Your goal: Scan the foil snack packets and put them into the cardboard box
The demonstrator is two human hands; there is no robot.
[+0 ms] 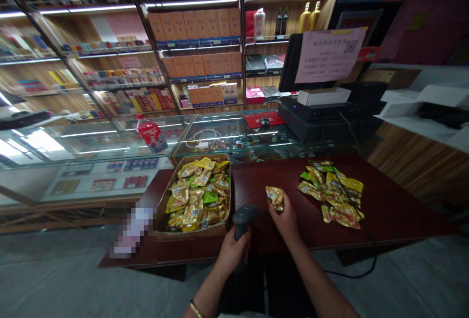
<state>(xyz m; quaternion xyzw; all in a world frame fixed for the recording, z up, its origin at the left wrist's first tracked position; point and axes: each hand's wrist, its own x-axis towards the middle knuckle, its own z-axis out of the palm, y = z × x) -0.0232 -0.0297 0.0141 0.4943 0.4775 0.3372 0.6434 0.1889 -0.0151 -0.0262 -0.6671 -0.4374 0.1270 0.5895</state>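
My left hand [234, 248] is wrapped round the handle of a dark barcode scanner [245, 215], its head pointing up and to the right. Pinched in my right hand [284, 218] is a gold snack packet [274, 196], held just above the brown table [252, 176]. To the left stands an open cardboard box [161, 205] full of gold, yellow and green snack packets [194, 205]. A loose pile of similar packets [335, 191] lies on the table, right of my right hand.
A black cable [370, 235] runs over the right-hand pile and hangs off the table. Behind are a glass counter [220, 127], a red bottle [151, 134], a mouse [264, 121], and a monitor [291, 64] with a paper sign. Stocked shelves [198, 49] line the wall.
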